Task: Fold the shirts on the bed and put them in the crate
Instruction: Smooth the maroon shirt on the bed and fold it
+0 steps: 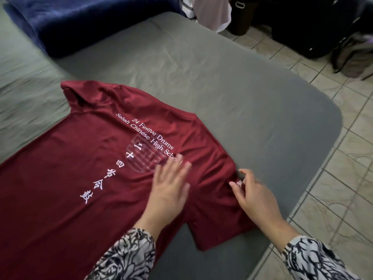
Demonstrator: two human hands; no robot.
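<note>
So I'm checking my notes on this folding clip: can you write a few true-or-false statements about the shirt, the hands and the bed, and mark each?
1. The maroon shirt lies spread on the bed. True.
2. The left hand lies flat on the shirt. True.
3. The right hand rests empty on the floor. False: it pinches the shirt's sleeve.
4. The shirt is plain. False: it carries white lettering.
5. A blue blanket lies at the bed's far end. True.

Home bedrm: bed [222, 87], tiled floor [343, 178].
</note>
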